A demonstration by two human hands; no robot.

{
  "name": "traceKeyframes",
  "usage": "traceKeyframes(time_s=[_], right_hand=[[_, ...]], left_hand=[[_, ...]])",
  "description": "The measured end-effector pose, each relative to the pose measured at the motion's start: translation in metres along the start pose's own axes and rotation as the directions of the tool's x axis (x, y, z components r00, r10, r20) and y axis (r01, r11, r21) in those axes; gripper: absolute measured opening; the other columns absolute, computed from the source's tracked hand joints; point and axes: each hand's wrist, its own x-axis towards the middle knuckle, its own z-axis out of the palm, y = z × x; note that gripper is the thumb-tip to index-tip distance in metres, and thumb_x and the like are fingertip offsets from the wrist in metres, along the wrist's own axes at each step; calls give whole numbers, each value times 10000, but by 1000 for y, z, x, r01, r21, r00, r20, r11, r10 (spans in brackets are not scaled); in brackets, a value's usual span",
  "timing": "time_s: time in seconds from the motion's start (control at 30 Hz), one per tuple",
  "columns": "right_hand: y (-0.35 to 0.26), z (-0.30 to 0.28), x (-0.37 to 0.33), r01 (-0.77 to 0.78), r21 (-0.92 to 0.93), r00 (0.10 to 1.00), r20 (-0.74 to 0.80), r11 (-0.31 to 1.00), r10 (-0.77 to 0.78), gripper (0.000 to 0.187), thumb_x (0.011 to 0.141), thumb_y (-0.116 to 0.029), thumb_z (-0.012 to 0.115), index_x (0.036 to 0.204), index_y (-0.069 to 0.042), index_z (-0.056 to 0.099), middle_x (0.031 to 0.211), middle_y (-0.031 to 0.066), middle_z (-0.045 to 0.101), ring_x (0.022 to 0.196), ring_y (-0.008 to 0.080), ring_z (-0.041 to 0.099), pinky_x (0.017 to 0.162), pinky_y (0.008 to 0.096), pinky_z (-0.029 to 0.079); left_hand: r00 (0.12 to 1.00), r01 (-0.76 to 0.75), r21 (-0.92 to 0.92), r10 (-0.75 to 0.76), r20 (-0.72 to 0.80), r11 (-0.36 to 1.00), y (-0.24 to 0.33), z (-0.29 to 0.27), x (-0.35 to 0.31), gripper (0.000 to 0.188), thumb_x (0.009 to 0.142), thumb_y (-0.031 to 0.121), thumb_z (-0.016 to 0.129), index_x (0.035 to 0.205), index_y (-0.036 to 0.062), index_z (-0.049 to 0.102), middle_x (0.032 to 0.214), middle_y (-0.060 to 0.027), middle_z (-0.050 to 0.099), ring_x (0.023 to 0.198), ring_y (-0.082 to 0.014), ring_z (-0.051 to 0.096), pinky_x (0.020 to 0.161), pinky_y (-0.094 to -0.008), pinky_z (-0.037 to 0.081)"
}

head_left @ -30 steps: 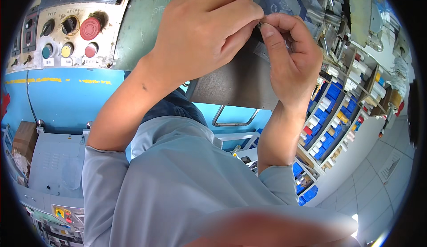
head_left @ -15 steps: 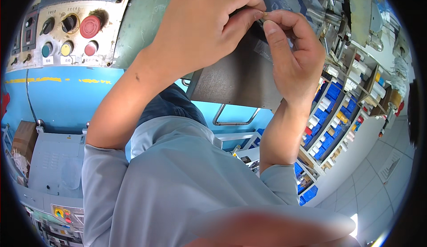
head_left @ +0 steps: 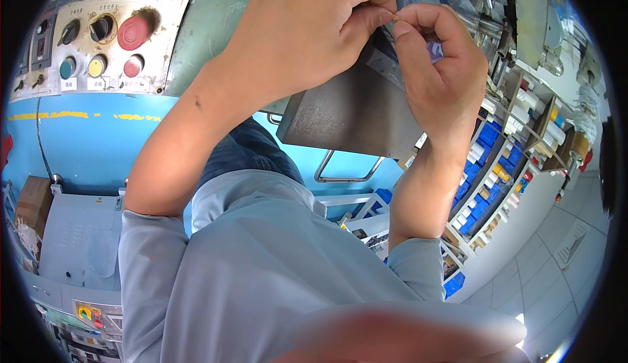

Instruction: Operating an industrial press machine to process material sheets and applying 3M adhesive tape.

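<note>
A: What's nearest?

B: The grey shirt (head_left: 261, 252), then two bare hands. The left hand (head_left: 307, 33) has thumb and forefinger pressed together on a tiny piece (head_left: 396, 19).

A: And the right hand (head_left: 448, 69)?

B: Pinching that same piece, thumb below, forefinger above, so the fingertips of both nearly meet.

A: Where's the piece, exactly?

B: Held above the dark tabletop (head_left: 340, 118), well in from its near edge. It's too small, and too covered by fingers, to tell its kind.

A: Below that near edge?

B: A bent metal handle (head_left: 345, 180) on a blue panel (head_left: 304, 165).

A: Past the tabletop's left edge?

B: A green surface (head_left: 203, 33), then a control panel (head_left: 49, 52) with a big red button (head_left: 135, 32).

A: Farthest?

B: Off the right edge, shelving with blue bins (head_left: 482, 195), then pale floor tiles (head_left: 536, 258).
</note>
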Motion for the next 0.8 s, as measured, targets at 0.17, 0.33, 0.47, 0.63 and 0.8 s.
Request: traceKeyframes(time_s=[0.17, 0.33, 0.47, 0.63, 0.8], right_hand=[[3, 1, -1, -11, 87, 1000, -27, 996, 13, 90, 821, 11, 646, 907, 14, 675, 798, 87, 660, 672, 155, 617, 637, 264, 495], [5, 0, -3, -10, 114, 1000, -14, 993, 12, 80, 838, -1, 671, 915, 19, 680, 817, 80, 668, 684, 137, 611, 654, 256, 499], [2, -1, -2, -11, 99, 1000, -13, 995, 12, 80, 842, -5, 677, 919, 18, 681, 827, 79, 671, 687, 134, 609, 655, 253, 499], [3, -2, -7, -59, 110, 998, 25, 992, 56, 97, 915, -21, 665, 995, 29, 684, 850, -3, 675, 783, 53, 566, 740, 207, 472], [-1, 0, -8, -33, 83, 999, 20, 996, 32, 90, 909, -17, 659, 983, 27, 685, 865, 12, 691, 795, 68, 591, 756, 224, 487]], left_hand=[[890, -401, -5, 388, -240, 916, -23, 17, 1, 112, 749, -23, 703, 845, 20, 665, 777, -125, 620, 727, -338, 585, 646, -400, 457], [892, -403, -26, 386, -236, 915, -24, 18, 1, 103, 761, -14, 708, 849, 20, 666, 777, -127, 620, 731, -337, 589, 647, -398, 457], [869, -430, -33, 404, -285, 902, -32, 25, 1, 116, 753, -23, 717, 843, 24, 660, 773, -125, 612, 726, -335, 591, 634, -399, 460], [988, 107, 9, -106, -113, 994, 14, 5, -6, 151, 722, -35, 728, 815, 35, 633, 742, -113, 575, 694, -329, 585, 590, -393, 458], [987, -100, 327, 134, -86, 940, 17, 5, -9, 186, 681, -37, 721, 795, 50, 604, 738, -106, 555, 670, -324, 570, 577, -403, 452]])
